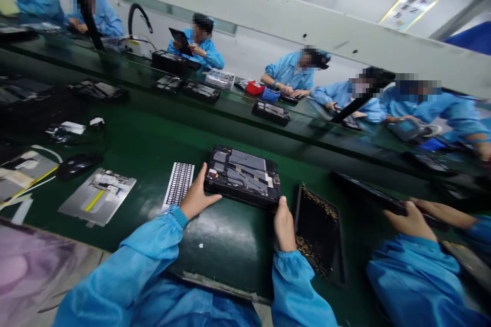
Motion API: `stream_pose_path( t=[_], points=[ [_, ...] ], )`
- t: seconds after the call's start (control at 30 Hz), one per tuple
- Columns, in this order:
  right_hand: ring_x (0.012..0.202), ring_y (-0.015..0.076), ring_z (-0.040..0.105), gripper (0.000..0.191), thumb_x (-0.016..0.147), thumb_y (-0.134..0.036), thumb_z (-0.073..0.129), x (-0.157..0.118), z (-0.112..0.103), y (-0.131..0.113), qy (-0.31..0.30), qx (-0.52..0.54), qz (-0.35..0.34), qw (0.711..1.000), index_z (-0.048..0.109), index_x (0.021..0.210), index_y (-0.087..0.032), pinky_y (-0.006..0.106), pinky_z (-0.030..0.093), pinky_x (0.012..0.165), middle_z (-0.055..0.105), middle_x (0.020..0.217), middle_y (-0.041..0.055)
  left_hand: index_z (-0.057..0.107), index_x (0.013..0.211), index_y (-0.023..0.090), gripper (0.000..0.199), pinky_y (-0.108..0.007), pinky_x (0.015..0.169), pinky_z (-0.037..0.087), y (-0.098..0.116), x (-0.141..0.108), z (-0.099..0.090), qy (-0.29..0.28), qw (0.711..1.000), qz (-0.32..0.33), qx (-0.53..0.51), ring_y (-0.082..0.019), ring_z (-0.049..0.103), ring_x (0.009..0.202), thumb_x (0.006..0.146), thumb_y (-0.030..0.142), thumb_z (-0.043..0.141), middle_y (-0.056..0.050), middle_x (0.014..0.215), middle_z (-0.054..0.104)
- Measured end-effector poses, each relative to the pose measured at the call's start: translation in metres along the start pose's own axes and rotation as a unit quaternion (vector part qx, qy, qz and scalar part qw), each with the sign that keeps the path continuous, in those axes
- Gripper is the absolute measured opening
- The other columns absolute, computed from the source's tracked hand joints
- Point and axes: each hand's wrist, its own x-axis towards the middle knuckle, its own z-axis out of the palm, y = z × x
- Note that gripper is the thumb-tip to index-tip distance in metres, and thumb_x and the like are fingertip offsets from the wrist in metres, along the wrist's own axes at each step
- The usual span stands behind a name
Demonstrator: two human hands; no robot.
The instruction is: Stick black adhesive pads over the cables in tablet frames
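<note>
My left hand (197, 195) grips the left end of a thick black tray (241, 195), its thumb pointing inward along the near side. At the opposite end, my right hand (284, 225) closes round the near right corner. Grey battery-like panels and dark electronic parts (247, 168) fill the top, looking like the inside of an opened tablet; whether several are stacked beneath is hidden. A white strip sheet with rows of dark marks (178, 183) lies beside my left hand. Close by my right hand is a shallow black tray (320, 232) with many small brass-coloured screws.
A metal plate with yellow tape (98, 196) and a black mouse (79, 164) lie to the left. At right, a co-worker's hands (410, 222) hold a dark flat panel (368, 191). Across the raised glass-edged shelf, several people in blue work; another loaded black tray (271, 112) sits there.
</note>
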Motion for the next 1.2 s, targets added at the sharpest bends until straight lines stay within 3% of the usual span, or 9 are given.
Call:
stream_pose_path(
  t=[0.17,0.27,0.37,0.43,0.53,0.73,1.0,1.1,1.2],
  points=[
    [0.124,0.0349,0.057,0.091,0.089,-0.079,0.026,-0.004,0.001,0.002,-0.016,-0.004,0.063,0.998,0.067,0.117,-0.002,0.043,0.040,0.109,0.067,0.124,0.0257,-0.006,0.159,0.021,0.120,-0.040,0.111,0.048,0.002,-0.008,0.000,-0.020,1.000,0.014,0.016,-0.025,0.053,0.136,0.077,0.032,0.080,-0.017,0.153,0.045],
    [0.128,0.0319,0.055,0.087,0.090,-0.076,0.030,-0.011,-0.006,-0.002,-0.026,-0.001,0.053,0.998,0.064,0.125,-0.005,0.042,0.040,0.110,0.064,0.129,0.0216,0.016,0.159,0.022,0.095,-0.040,0.116,0.044,0.003,-0.014,-0.018,-0.024,0.998,0.028,0.048,-0.025,0.044,0.143,0.084,0.035,0.072,-0.014,0.159,0.037],
    [0.130,0.0307,0.051,0.069,0.093,-0.065,0.046,-0.036,-0.016,-0.010,0.039,-0.026,-0.088,0.995,0.059,0.134,-0.010,0.047,0.039,0.111,0.057,0.136,0.0193,0.049,0.144,0.024,0.047,-0.044,0.123,0.032,-0.005,-0.031,-0.051,-0.023,0.995,0.031,0.097,-0.023,0.037,0.147,0.098,0.032,0.050,-0.008,0.160,0.036],
    [0.122,0.0304,0.054,0.051,0.094,-0.052,0.056,-0.062,-0.021,-0.016,0.072,-0.050,-0.200,0.976,0.063,0.127,-0.014,0.050,0.042,0.106,0.058,0.125,0.0176,0.058,0.136,0.024,0.040,-0.051,0.124,0.029,-0.016,-0.051,-0.075,-0.026,0.991,0.023,0.130,-0.024,0.041,0.145,0.100,0.029,0.042,-0.008,0.156,0.044],
    [0.106,0.0265,0.059,0.023,0.096,-0.034,0.059,-0.104,-0.018,-0.028,-0.003,-0.054,-0.296,0.954,0.068,0.111,-0.020,0.046,0.048,0.093,0.060,0.107,0.0114,0.058,0.136,0.024,0.040,-0.057,0.123,0.028,-0.027,-0.095,-0.098,-0.041,0.984,0.011,0.176,-0.026,0.046,0.141,0.099,0.031,0.046,-0.008,0.149,0.052],
    [0.105,0.0229,0.062,0.019,0.097,-0.025,0.057,-0.139,0.034,-0.073,-0.198,0.004,-0.311,0.930,0.067,0.114,-0.024,0.039,0.053,0.090,0.064,0.111,0.0091,0.052,0.143,0.028,0.044,-0.047,0.120,0.039,-0.017,-0.167,-0.096,-0.061,0.960,0.046,0.271,-0.023,0.048,0.140,0.100,0.033,0.049,-0.004,0.151,0.050],
    [0.073,0.0165,0.055,0.028,0.090,-0.047,0.062,-0.104,0.145,-0.127,-0.264,0.131,-0.173,0.940,0.067,0.081,-0.020,0.030,0.049,0.073,0.058,0.078,0.0022,0.053,0.142,0.033,0.044,-0.049,0.119,0.039,-0.018,-0.169,-0.095,-0.053,0.973,0.042,0.220,-0.025,0.049,0.139,0.098,0.034,0.053,-0.003,0.149,0.053],
    [0.069,0.0152,0.055,0.032,0.090,-0.049,0.059,-0.103,0.156,-0.126,-0.299,0.160,-0.169,0.925,0.064,0.077,-0.020,0.027,0.049,0.068,0.060,0.074,0.0007,0.060,0.135,0.033,0.038,-0.047,0.118,0.041,-0.012,-0.169,-0.096,-0.028,0.983,0.031,0.176,-0.025,0.050,0.137,0.097,0.035,0.056,-0.005,0.148,0.054],
    [0.079,0.0168,0.063,0.030,0.092,-0.048,0.057,-0.109,0.141,-0.128,-0.345,0.192,-0.171,0.903,0.065,0.084,-0.020,0.028,0.053,0.075,0.069,0.085,0.0032,0.070,0.113,0.026,0.026,-0.045,0.110,0.047,-0.001,-0.163,-0.100,0.106,0.988,-0.029,0.108,-0.026,0.056,0.128,0.093,0.041,0.060,-0.009,0.136,0.060]
  ],
)
